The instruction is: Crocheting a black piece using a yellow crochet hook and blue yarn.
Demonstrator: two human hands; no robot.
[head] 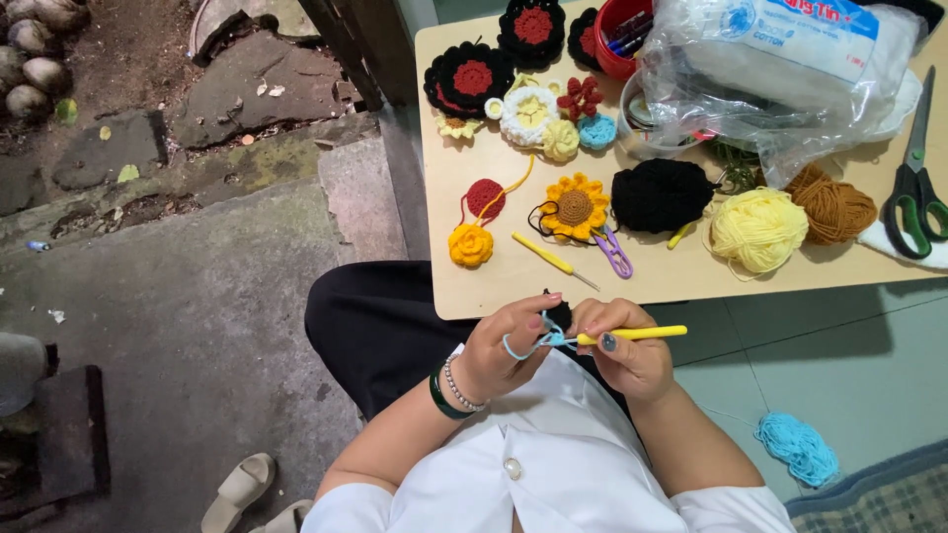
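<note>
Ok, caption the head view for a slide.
Left hand loops blue yarn while right hand works a yellow crochet hook beside a table of crocheted flowers.

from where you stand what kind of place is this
Probably a home crochet spot by an open doorway: pale wooden table with round yellow yarn ball and crocheted yellow sunflower, rough concrete ground outside.

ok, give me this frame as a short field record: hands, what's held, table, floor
left hand: left hand pinches a small black crochet piece, light blue yarn strand looped over it
right hand: right hand, grip on yellow-handled crochet hook
table: pale wooden table with crocheted sunflower, pale yellow yarn ball, green-handled scissors
floor: light blue yarn pile
</note>
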